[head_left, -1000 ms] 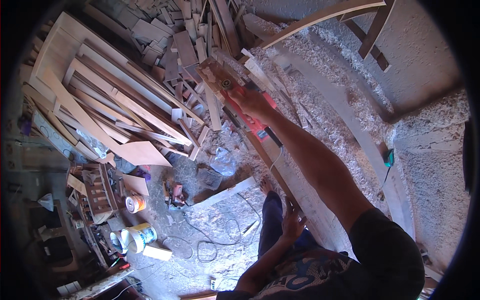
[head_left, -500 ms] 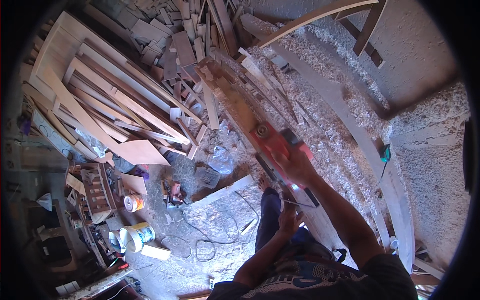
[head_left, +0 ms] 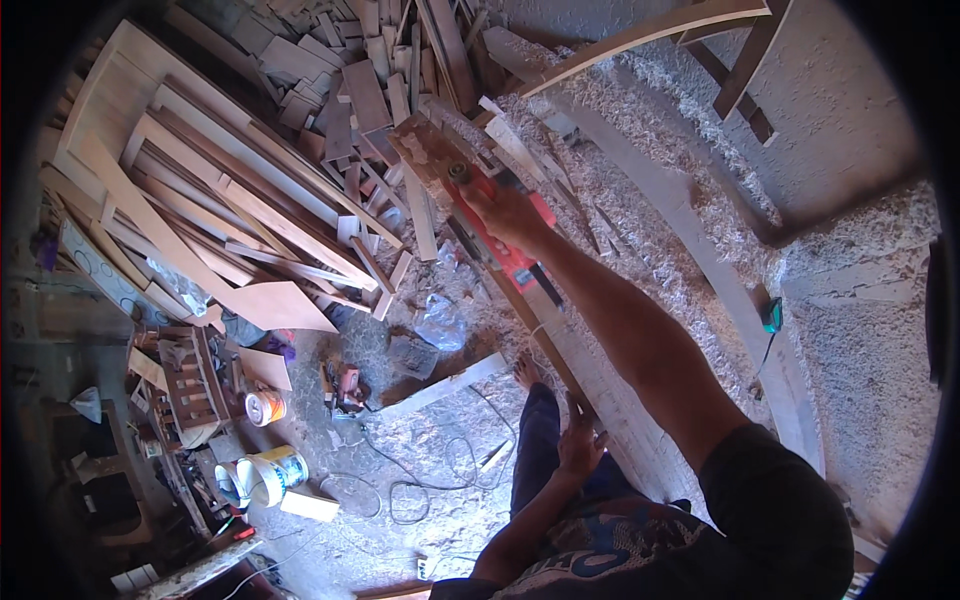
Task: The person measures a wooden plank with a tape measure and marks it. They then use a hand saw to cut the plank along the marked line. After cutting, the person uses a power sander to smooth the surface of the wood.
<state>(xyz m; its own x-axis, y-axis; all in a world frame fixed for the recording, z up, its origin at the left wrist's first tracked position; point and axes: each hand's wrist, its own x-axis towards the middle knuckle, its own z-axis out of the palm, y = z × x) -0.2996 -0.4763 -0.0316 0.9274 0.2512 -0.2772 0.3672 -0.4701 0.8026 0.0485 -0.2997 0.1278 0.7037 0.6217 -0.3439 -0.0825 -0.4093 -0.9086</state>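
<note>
A red electric hand planer [head_left: 497,222] lies on the far part of a long wooden board [head_left: 590,370], which slants from the upper middle toward my body. My right hand [head_left: 508,216] is wrapped round the planer's top handle, the arm stretched far forward. Close to my waist, my left hand [head_left: 580,447] grips the left edge of the same board, its thumb over the top and its other fingers along the side. Part of those fingers is hidden. The board's near end disappears beneath my shirt.
Wood shavings [head_left: 640,150] cover the right side. Long timber pieces [head_left: 250,200] and offcuts [head_left: 320,60] are piled at the upper left. On the floor lie a second power tool [head_left: 348,388], a looping cord [head_left: 410,488] and a white bucket [head_left: 275,475]. My bare foot [head_left: 526,370] stands beside the board.
The planer has slid forward and left along the board, away from my body, with my right hand on it. My left hand has stayed nearly in place.
</note>
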